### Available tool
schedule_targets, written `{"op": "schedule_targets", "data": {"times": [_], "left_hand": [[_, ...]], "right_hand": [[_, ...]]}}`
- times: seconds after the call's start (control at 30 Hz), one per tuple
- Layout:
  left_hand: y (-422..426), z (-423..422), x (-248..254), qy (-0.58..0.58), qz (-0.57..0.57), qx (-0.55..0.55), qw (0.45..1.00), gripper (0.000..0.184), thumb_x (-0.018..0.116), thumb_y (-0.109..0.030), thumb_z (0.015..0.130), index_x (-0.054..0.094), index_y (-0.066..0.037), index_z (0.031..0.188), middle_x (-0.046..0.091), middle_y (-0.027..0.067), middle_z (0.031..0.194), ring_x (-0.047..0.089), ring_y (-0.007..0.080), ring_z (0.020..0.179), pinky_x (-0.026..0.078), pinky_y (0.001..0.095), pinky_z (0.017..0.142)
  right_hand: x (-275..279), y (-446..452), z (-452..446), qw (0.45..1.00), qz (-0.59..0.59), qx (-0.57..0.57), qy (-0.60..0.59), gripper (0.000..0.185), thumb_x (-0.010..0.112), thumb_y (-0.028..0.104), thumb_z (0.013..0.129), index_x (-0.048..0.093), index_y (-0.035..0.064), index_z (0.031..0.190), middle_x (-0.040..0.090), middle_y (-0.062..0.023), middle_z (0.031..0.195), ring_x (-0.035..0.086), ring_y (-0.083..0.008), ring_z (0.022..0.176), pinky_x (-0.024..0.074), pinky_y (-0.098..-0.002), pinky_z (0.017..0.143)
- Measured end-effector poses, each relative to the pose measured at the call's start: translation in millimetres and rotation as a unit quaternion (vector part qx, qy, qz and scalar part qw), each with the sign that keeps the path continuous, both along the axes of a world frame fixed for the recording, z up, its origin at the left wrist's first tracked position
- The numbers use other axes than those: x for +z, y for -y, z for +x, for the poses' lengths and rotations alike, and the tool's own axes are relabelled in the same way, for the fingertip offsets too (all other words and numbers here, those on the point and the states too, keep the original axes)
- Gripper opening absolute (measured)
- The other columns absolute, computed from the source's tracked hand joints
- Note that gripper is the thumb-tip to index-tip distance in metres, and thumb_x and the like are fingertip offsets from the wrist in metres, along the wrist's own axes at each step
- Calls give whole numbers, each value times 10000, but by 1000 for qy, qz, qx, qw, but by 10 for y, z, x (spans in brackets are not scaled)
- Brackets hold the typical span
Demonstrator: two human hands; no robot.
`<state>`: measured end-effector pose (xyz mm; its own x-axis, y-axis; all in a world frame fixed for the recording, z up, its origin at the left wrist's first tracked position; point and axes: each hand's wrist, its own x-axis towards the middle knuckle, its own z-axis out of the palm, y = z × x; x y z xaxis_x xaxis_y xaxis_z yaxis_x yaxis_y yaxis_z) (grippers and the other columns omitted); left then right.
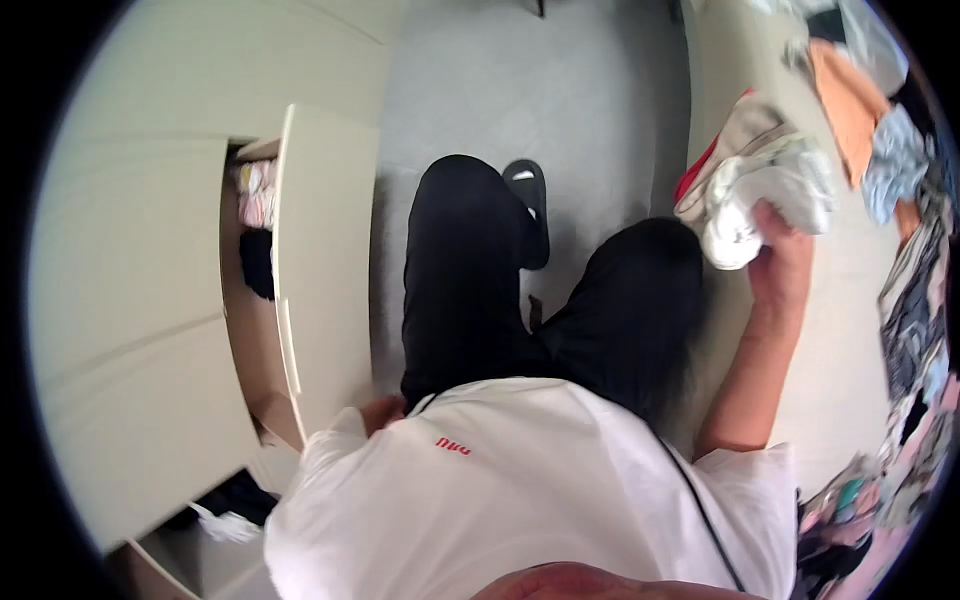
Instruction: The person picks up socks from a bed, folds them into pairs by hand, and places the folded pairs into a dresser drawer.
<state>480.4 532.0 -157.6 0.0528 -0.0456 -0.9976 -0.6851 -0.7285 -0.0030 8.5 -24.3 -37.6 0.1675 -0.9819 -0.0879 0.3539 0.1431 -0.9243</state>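
Note:
My right hand (780, 250) is closed on a white cloth (740, 205) at the right, over the edge of a pale padded surface (830, 330). Beige and red fabric (735, 140) lies against the white cloth on its far side. My left hand (382, 412) is low at the left, beside my black trouser leg, mostly hidden by my white shirt; its fingers cannot be made out.
On the left, a pale cabinet (150, 250) has an open drawer (285, 250) with folded clothes, and a lower open drawer (165, 570) holds dark and white items. Many clothes (915, 300) lie along the right. A dark slipper (535, 220) is on the grey floor.

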Motion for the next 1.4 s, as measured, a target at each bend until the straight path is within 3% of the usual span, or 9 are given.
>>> {"op": "schedule_targets", "data": {"times": [0.1,0.2,0.23,0.27,0.4,0.6,1.17,1.2,1.4], "left_hand": [[482,659,-235,6,-94,-324,941,295,733,-287,901,731,-5,987,744,182,943,707,342,865,580,446,790],[1839,489,959,279,-429,14,859,386,685,-327,960,714,-19,1191,720,233,980,706,328,911,562,459,860],[2439,113,1699,238,-501,71,829,342,635,-286,1029,715,14,1173,745,133,932,717,183,935,567,352,836],[2729,-22,1921,10,-615,267,742,492,662,-277,1025,586,25,1406,739,167,1118,715,255,1052,555,371,950],[3421,-328,2574,-380,-597,366,604,721,722,-280,1005,368,44,1543,585,139,1417,592,223,1289,502,383,1072],[3268,390,2652,-302,-604,550,491,561,670,-284,1031,466,-20,1481,595,90,1409,587,230,1301,468,405,1125],[3631,2018,2288,-209,-599,658,405,450,650,-261,1030,546,-33,1404,660,94,1309,660,236,1204,535,396,1049],[3624,2160,2393,-242,-564,635,468,463,662,-264,1020,548,-24,1400,669,103,1302,676,246,1177,545,413,1041],[3673,3044,2304,-268,-586,625,440,470,704,-271,992,577,-31,1377,661,105,1346,658,240,1228,537,424,1068]], "right_hand": [[255,-78,130,998,-4,65,8,626,766,83,852,525,10,1425,616,-97,1323,603,-238,1239,478,-401,1078],[538,-203,411,995,-40,90,16,657,748,74,857,508,9,1466,602,-107,1382,582,-247,1296,469,-404,1099],[680,-274,682,994,-40,98,23,582,742,68,839,585,33,1399,649,-61,1319,611,-194,1224,462,-369,1071],[749,-305,989,989,-45,143,22,577,742,80,840,586,23,1393,651,-67,1316,613,-194,1218,460,-369,1071],[1320,-529,2414,926,-37,377,18,580,778,155,804,605,-5,1334,696,-96,1220,666,-199,1101,510,-372,992],[1746,-639,3903,840,-65,536,-56,577,797,190,808,618,-55,1299,706,-134,1182,672,-222,1084,517,-363,950],[1028,-104,6179,788,-72,593,-153,539,802,275,814,691,-126,1156,743,-178,1047,729,-253,892,563,-369,770],[1006,-33,6281,793,-59,595,-118,531,813,276,820,693,-122,1151,743,-181,1054,735,-258,910,571,-368,780],[1348,21,6930,781,-77,596,-168,432,805,258,873,708,-49,1160,747,-131,1124,733,-240,1006,568,-370,905]]}}
